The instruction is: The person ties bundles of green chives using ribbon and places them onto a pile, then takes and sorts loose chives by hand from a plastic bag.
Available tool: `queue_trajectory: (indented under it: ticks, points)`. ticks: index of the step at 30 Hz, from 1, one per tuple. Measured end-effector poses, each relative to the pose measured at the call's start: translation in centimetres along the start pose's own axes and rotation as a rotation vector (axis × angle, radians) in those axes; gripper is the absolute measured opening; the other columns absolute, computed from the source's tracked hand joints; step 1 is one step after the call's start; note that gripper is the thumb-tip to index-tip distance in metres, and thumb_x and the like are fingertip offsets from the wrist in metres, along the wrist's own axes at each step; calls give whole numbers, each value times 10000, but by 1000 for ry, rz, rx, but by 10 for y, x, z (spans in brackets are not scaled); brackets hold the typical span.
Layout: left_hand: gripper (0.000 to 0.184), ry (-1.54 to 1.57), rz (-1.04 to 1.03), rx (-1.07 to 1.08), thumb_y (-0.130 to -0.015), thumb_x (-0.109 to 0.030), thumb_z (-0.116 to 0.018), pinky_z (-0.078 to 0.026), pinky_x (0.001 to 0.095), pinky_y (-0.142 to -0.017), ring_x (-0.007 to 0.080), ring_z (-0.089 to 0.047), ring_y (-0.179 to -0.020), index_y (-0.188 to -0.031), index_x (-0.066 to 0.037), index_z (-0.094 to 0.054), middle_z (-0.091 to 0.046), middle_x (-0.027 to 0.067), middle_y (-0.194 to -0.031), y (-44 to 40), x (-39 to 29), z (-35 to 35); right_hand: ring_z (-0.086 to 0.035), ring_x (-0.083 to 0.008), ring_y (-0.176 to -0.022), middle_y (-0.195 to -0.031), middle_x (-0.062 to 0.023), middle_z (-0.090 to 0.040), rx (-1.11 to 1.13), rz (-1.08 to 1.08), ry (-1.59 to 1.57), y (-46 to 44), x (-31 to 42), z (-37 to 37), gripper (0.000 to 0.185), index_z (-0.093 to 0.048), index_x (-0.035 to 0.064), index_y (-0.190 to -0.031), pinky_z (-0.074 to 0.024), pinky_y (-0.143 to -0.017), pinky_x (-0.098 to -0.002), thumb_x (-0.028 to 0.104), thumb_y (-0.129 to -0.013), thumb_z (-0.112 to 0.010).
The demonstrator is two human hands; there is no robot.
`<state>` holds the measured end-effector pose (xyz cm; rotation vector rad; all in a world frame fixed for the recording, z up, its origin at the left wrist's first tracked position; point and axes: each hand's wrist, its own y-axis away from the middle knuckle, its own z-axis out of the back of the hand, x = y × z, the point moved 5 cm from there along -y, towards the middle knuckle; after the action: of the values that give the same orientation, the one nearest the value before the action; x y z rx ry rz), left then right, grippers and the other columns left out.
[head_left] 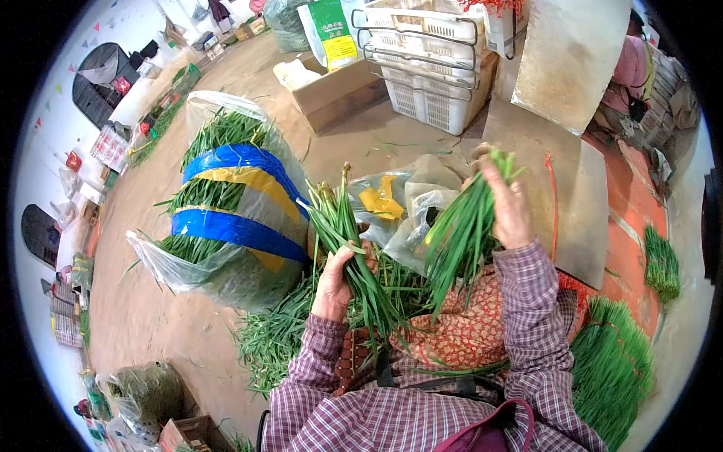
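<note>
My left hand (335, 285) is closed around a bunch of green chives (334, 218); the pale stem ends point up and the leaves hang down toward my lap. To the right, my right hand (506, 205) grips a second bunch of chives (461, 233), leaves drooping down and to the left. The fingers of the right hand are slightly blurred. Below both hands, more loose chives (275, 339) lie in a heap beside the red patterned cloth (459, 331) over my lap. Just beyond the hands is a crumpled clear plastic bag (422, 188) with yellow print.
A large plastic-wrapped bale of greens (248, 200) with blue and yellow bands stands front left. Stacked white crates (429, 98) and a cardboard box (339, 98) are ahead. Tied chives (614, 369) lie at right, near a board (557, 181). Another person (633, 64) is far right.
</note>
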<state>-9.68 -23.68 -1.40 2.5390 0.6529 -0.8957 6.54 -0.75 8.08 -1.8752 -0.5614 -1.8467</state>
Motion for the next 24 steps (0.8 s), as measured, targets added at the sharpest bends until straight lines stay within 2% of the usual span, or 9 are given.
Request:
queue_trajectory:
  ticks: [2,3,5,6,8,9,18,22,24]
  points:
    - [535,12,-13,115,-795,-263,-654,-424,294,-604,137,-450,-652,-1214,-18,-430,-450,16,-785,-3,-1,-9,-574,-164,-926,-958,-41,-605,142,139,-14,2,-1,-23,559,-580,67,-1121,-472,-834,-347,547,-836,-576]
    - [516,-40,-17,110,-794,-255,-655,-421,292,-597,135,-446,-641,-1198,-14,-440,-447,12,-774,-2,-4,-17,-574,-164,-926,-958,-41,-605,150,134,-16,6,1,-34,559,-580,67,-1121,-472,-834,-347,547,-836,-576]
    - [478,-129,-21,88,-789,-211,-659,-415,291,-570,132,-442,-605,-1167,-4,-453,-463,12,-759,-5,-6,-26,-569,-117,-887,-929,-22,-622,154,253,-93,16,14,-52,361,-613,52,-1060,-476,-763,-266,367,-884,-603]
    - [369,-135,-31,53,-783,-168,-660,-427,298,-552,147,-484,-576,-1071,10,-513,-522,37,-751,-6,-7,-36,-569,-117,-887,-929,-22,-622,158,252,-94,18,14,-58,361,-613,52,-1060,-476,-763,-266,367,-884,-603]
    - [265,-278,-27,-7,-778,-135,-665,-442,289,-532,157,-540,-570,-967,20,-565,-582,68,-749,-7,-6,-48,-558,-91,-846,-898,-11,-635,200,277,-27,20,10,-67,259,-626,24,-1020,-459,-739,-229,252,-900,-602]
    - [205,-298,-28,-43,-769,-114,-681,-454,269,-516,155,-568,-570,-894,22,-592,-611,81,-737,-7,-4,-52,-554,-81,-802,-889,-22,-647,210,310,37,20,8,-69,288,-615,12,-1038,-458,-725,-240,261,-893,-610]
    - [226,-429,-90,-59,-730,-38,-722,-457,230,-523,86,-577,-616,-936,-17,-630,-635,17,-778,-8,-3,-63,-588,-107,-742,-819,-79,-663,174,297,192,28,-1,-75,328,-603,-2,-1072,-474,-673,-274,250,-865,-639]
    - [248,-356,47,-24,-707,-12,-707,-471,226,-517,99,-592,-603,-942,-7,-629,-628,21,-750,0,-9,-60,-625,-135,-764,-858,-122,-677,224,398,245,28,-5,-74,362,-597,0,-1087,-487,-669,-280,249,-835,-673]
    - [265,-307,119,8,-706,-19,-698,-477,234,-494,115,-595,-595,-955,4,-610,-622,40,-748,2,-10,-48,-635,-145,-745,-852,-127,-676,381,452,286,32,-1,-73,380,-590,13,-1111,-492,-659,-281,223,-812,-696]
